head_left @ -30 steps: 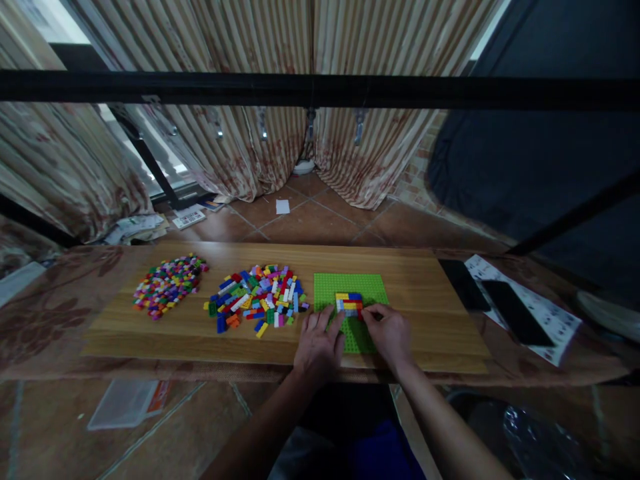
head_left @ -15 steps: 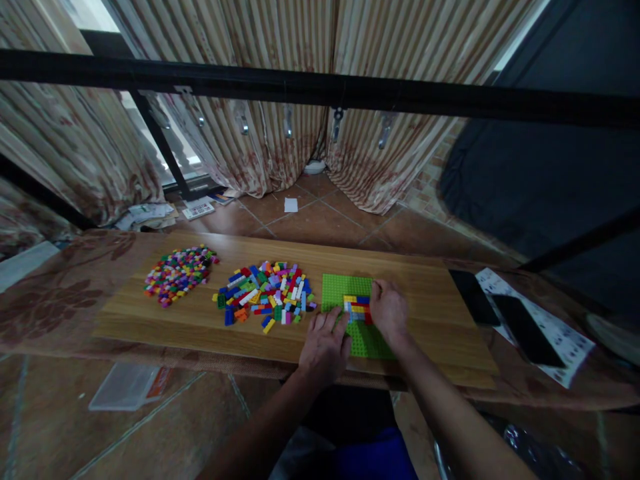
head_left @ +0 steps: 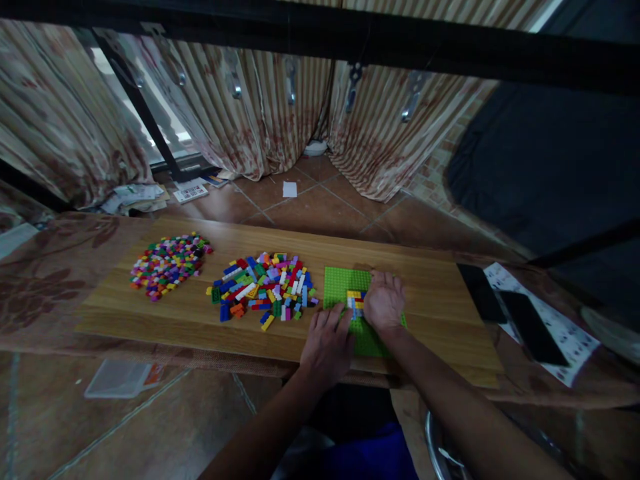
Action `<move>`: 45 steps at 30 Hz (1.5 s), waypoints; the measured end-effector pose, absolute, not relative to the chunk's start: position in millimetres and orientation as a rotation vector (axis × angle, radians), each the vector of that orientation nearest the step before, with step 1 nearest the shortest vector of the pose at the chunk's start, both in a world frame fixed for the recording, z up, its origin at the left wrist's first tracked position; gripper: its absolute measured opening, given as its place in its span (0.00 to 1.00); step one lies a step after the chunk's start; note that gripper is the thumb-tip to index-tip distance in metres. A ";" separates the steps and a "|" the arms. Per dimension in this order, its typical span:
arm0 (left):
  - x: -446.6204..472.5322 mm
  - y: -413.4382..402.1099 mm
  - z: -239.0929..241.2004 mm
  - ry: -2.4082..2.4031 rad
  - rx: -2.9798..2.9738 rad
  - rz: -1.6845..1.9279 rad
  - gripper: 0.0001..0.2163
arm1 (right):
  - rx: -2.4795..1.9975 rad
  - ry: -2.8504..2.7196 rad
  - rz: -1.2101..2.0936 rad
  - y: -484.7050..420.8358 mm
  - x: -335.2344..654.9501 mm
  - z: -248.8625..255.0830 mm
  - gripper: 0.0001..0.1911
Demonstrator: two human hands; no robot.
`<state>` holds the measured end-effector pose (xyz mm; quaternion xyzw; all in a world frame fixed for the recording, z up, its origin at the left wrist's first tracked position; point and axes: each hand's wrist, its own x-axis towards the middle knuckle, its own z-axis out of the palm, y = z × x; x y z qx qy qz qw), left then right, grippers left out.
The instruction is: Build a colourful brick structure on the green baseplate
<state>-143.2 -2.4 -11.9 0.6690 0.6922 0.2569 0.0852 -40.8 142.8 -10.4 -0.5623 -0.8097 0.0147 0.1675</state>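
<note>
A green studded baseplate (head_left: 336,280) lies on a wooden board. On its middle sits a low block of toy bricks (head_left: 354,303) in yellow, white, blue and red, built in rows. My left hand (head_left: 327,343) rests at the plate's near left edge, fingers laid out flat with their tips beside the bricks. Over the right part of the block lies my right hand (head_left: 385,301), its fingers stretched forward on the plate. It covers the bricks' right end, and no loose brick shows in it.
Left of the plate is a pile of larger loose bricks (head_left: 267,290); farther left, a heap of small bricks (head_left: 170,263). The wooden board (head_left: 435,320) carries these. A black phone (head_left: 533,327) lies on a printed sheet (head_left: 575,343) at right. A black bar (head_left: 310,33) crosses above.
My right hand has shifted from the block's right edge onto its right part, with fingers straightened from a bent grip. My left hand stays by the plate's left edge. The view has tipped down slightly.
</note>
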 end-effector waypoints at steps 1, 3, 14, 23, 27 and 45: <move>-143.2 -2.4 -12.6 2.065 1.993 0.760 0.21 | -1.621 -2.313 0.037 142.6 -41.5 -9.7 0.20; -142.9 -2.2 -13.4 2.069 1.999 0.753 0.21 | -1.676 -2.308 0.049 142.0 -42.8 -8.2 0.20; -141.2 -2.7 -10.1 2.122 2.039 0.788 0.21 | -1.655 -2.075 0.222 148.1 -39.7 -4.0 0.20; -133.3 -5.4 -12.6 2.171 2.025 0.792 0.23 | -1.375 -2.064 0.381 131.0 17.2 3.8 0.21; -124.6 -9.2 -14.6 2.192 2.062 0.751 0.24 | -1.169 -2.257 0.370 96.1 26.6 -8.3 0.20; -118.3 -48.8 -0.3 2.146 1.954 0.798 0.27 | -1.030 -2.301 0.246 59.2 7.5 -12.9 0.19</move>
